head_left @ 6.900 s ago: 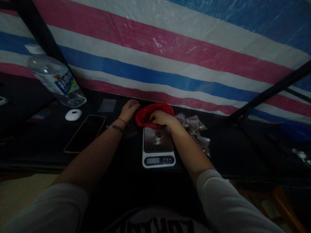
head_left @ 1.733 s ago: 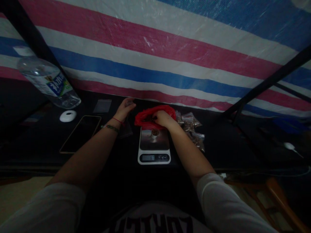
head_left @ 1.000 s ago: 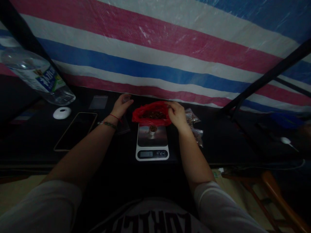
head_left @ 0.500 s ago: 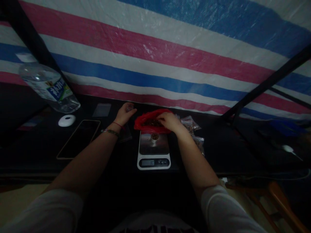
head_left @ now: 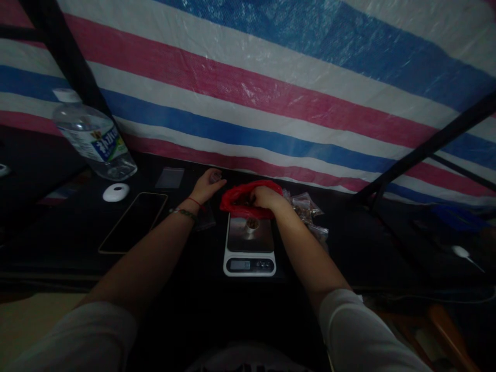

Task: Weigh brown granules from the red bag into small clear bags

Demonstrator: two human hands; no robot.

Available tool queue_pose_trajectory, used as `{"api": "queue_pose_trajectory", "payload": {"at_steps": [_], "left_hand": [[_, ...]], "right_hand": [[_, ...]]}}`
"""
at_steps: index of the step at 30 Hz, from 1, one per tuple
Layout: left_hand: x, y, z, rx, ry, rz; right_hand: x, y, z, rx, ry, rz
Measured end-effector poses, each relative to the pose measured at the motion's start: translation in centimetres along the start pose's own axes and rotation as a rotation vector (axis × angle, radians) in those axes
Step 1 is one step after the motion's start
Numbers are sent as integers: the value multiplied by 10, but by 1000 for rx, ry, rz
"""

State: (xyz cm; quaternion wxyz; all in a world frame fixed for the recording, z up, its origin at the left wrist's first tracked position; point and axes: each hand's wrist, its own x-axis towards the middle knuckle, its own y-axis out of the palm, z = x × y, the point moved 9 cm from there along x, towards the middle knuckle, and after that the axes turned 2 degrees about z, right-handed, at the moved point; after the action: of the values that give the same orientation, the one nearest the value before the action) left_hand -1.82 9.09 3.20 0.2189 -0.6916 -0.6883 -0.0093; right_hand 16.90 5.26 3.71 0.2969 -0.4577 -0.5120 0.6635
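Observation:
My left hand (head_left: pixel 208 185) is closed round a small clear plastic item (head_left: pixel 215 177) whose kind I cannot make out, left of a red plastic bag (head_left: pixel 232 207). The bag lies open behind a white kitchen scale (head_left: pixel 229 253) and holds dark small pieces. Into its mouth reaches my right hand (head_left: pixel 265 198), fingers curled downward; what the tips grip is hidden. On the scale's metal plate stands a small white cup (head_left: pixel 251 230) filled with brown bits. The scale's display is lit but too blurred to read.
Several small filled zip bags (head_left: pixel 304 206) lie right of the red bag. To the left are a flat clear zip bag (head_left: pixel 170 178), a phone (head_left: pixel 134 222), a white oval case (head_left: pixel 116 192) and a water bottle (head_left: pixel 95 137). A striped tarp (head_left: pixel 248 88) hangs behind the black table.
My right hand has gone deeper into the red bag, its fingertips now less visible. My left hand keeps its hold on the clear item. The view has shifted slightly.

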Motion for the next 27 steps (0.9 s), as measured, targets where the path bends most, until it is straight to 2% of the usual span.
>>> {"api": "queue_pose_trajectory", "payload": {"at_steps": [5,12,16,21,24,27], "left_hand": [[-1,-2,0,3,3,-27],[1,-3,4,-1,12,-29],[3,-3,8,-2,14,-30],[4,-2,9,-10,27,-32],[4,-2,9,-28,16,-32],[4,-2,8,-21,10,-29]], "right_hand": [[-4,-5,3,10,-28,-54],[-17,-16,-11,127,-21,-325],[-36,-26,-18,238,-32,-460],[-79,-45,-2,485,-218,-641],[-99,-45,21,531,-377,-621],[-108,-40,40,512,-468,-558]]}}
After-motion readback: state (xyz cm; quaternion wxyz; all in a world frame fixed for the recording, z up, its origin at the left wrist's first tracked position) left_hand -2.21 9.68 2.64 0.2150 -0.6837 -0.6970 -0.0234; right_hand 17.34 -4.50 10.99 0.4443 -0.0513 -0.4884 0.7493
